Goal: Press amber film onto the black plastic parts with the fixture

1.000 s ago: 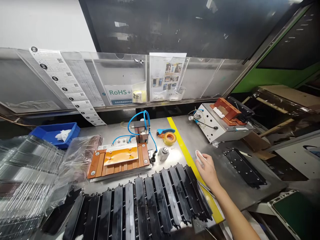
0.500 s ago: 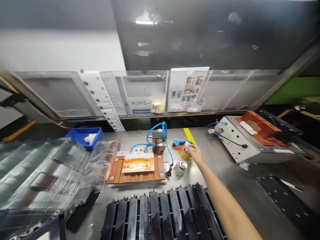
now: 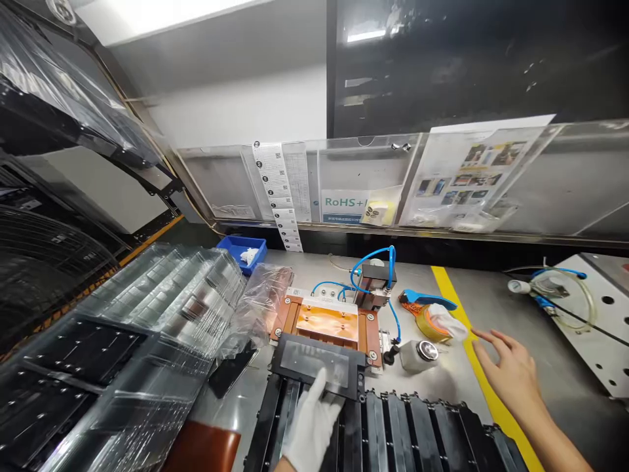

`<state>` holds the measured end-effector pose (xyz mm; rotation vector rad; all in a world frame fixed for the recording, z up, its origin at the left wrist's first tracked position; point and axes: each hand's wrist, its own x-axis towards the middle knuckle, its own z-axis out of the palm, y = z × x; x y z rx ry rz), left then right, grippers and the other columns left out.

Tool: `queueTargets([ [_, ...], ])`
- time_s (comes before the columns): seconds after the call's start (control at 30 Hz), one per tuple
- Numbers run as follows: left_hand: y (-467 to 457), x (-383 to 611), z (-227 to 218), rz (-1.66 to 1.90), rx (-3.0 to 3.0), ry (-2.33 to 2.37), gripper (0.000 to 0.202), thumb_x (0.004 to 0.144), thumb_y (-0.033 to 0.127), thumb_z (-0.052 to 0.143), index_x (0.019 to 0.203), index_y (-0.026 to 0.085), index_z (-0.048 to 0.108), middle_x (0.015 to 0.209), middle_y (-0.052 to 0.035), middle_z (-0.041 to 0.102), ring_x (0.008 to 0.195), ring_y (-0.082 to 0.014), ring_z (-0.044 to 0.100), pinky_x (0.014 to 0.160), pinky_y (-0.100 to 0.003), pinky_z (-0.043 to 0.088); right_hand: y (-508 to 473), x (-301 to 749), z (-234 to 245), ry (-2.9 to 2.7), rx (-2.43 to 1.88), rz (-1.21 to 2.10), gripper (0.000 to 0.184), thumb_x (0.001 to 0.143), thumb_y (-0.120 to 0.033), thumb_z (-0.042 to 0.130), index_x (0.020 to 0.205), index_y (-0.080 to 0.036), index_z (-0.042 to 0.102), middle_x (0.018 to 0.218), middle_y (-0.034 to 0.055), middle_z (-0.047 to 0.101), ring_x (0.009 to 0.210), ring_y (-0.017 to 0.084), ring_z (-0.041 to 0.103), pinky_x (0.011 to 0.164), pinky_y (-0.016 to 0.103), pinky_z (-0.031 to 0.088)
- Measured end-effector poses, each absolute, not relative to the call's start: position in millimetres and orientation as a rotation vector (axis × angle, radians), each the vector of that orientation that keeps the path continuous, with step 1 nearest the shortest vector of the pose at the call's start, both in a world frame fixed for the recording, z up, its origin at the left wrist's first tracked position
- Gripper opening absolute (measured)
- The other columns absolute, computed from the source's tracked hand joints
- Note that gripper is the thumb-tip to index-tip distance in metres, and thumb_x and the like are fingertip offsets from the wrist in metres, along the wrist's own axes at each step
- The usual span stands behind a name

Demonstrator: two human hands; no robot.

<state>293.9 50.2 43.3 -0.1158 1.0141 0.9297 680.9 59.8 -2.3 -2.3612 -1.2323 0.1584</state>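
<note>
The left hand (image 3: 312,429) wears a white glove (image 3: 307,452) and enters from the lower edge of the view, angled upward, with the gloved fingers (image 3: 319,390) held close together and extended. The right hand (image 3: 508,373) is bare and sits at the lower right, palm downward, its fingers (image 3: 486,341) spread and slightly curved, gripping nothing. The right forearm (image 3: 553,439) extends from the lower right corner.

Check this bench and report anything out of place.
A white cloth sits on the roll of yellow tape, away from the blue tray holding similar cloth. The left hand is gloved while the right hand is bare.
</note>
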Motion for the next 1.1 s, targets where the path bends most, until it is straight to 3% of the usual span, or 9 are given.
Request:
queueTargets([
  [0.1, 63, 315, 34, 0.916, -0.14, 0.99, 0.055, 0.084, 0.027, 0.07, 0.132, 0.01, 0.049, 0.131, -0.0189, 0.062, 0.122, -0.0275, 0.058, 0.107, -0.039, 0.049, 41, 678, -1, -1.272, -2.315, 0.124, 0.06, 0.073, -0.058, 0.037, 0.103, -0.018, 0.071, 0.119, 0.019, 0.061, 0.114, 0.042, 0.056, 0.097, 0.062, 0.043],
  [0.23, 73, 324, 27, 0.943, -0.191, 1.074, 0.074, 0.08, 0.021, 0.074, 0.142, 0.015, 0.034, 0.146, -0.0205, 0.047, 0.132, -0.0283, 0.048, 0.112, -0.04, 0.042, 22, 670, -4, -1.298, -2.274, 0.148, 0.061, 0.074, -0.061, 0.038, 0.101, -0.018, 0.071, 0.116, 0.0185, 0.064, 0.112, 0.041, 0.058, 0.096, 0.06, 0.045],
  [0.4, 82, 320, 42, 0.901, -0.226, 1.068, 0.067, 0.087, 0.023, 0.064, 0.144, 0.01, 0.032, 0.159, -0.0199, 0.021, 0.143, -0.0318, 0.03, 0.117, -0.043, 0.035, 10, 652, -3, -1.282, -2.221, 0.205, 0.058, 0.075, -0.061, 0.04, 0.1, -0.019, 0.071, 0.113, 0.0181, 0.065, 0.111, 0.04, 0.06, 0.097, 0.062, 0.046],
  [0.57, 91, 310, 64, 0.904, -0.215, 0.987, 0.05, 0.092, 0.022, 0.054, 0.139, 0.01, 0.041, 0.152, -0.018, 0.038, 0.134, -0.0293, 0.045, 0.117, -0.042, 0.035, 4, 623, 17, -1.266, -2.171, 0.361, 0.05, 0.081, -0.058, 0.043, 0.108, -0.025, 0.069, 0.121, 0.0126, 0.062, 0.119, 0.035, 0.057, 0.074, 0.046, 0.059],
  [0.67, 102, 308, 71, 0.922, -0.176, 0.967, 0.051, 0.092, 0.02, 0.054, 0.14, 0.011, 0.039, 0.153, -0.0173, 0.037, 0.135, -0.0272, 0.044, 0.119, -0.04, 0.032, 5, 600, 28, -1.321, -2.097, 0.516, 0.042, 0.087, -0.055, 0.044, 0.113, -0.03, 0.066, 0.13, 0.008, 0.058, 0.124, 0.03, 0.054, 0.062, 0.033, 0.061],
  [0.73, 109, 307, 70, 0.921, -0.14, 0.973, 0.055, 0.09, 0.016, 0.055, 0.141, 0.011, 0.036, 0.153, -0.0178, 0.038, 0.135, -0.0269, 0.045, 0.118, -0.04, 0.034, 7, 586, 29, -1.414, -2.02, 0.546, 0.037, 0.09, -0.052, 0.044, 0.112, -0.033, 0.066, 0.13, 0.0065, 0.057, 0.124, 0.028, 0.054, 0.077, 0.037, 0.062],
  [0.83, 112, 303, 60, 0.91, -0.081, 0.998, 0.059, 0.086, 0.009, 0.056, 0.141, 0.012, 0.036, 0.151, -0.0184, 0.041, 0.13, -0.0264, 0.051, 0.115, -0.041, 0.039, 13, 569, 24, -1.56, -1.919, 0.55, 0.033, 0.093, -0.047, 0.042, 0.113, -0.033, 0.065, 0.126, 0.0069, 0.059, 0.122, 0.027, 0.056, 0.101, 0.052, 0.051],
  [1.0, 110, 280, 37, 0.748, 0.44, 1.148, 0.05, 0.085, 0.02, 0.06, 0.133, 0.014, 0.049, 0.153, -0.0162, 0.039, 0.134, -0.025, 0.046, 0.114, -0.041, 0.039, 22, 551, 16, -1.662, -1.857, 0.622, 0.031, 0.094, -0.045, 0.043, 0.115, -0.033, 0.063, 0.123, 0.0076, 0.061, 0.12, 0.027, 0.057, 0.101, 0.053, 0.051],
  [1.1, 117, 267, 37, 0.529, 0.988, 1.283, 0.05, 0.085, 0.029, 0.057, 0.132, 0.012, 0.052, 0.144, -0.0172, 0.05, 0.132, -0.0244, 0.049, 0.116, -0.043, 0.034, 26, 553, 18, -1.631, -1.852, 0.618, 0.032, 0.094, -0.045, 0.043, 0.116, -0.034, 0.063, 0.125, 0.0075, 0.06, 0.123, 0.027, 0.055, 0.101, 0.053, 0.051],
])
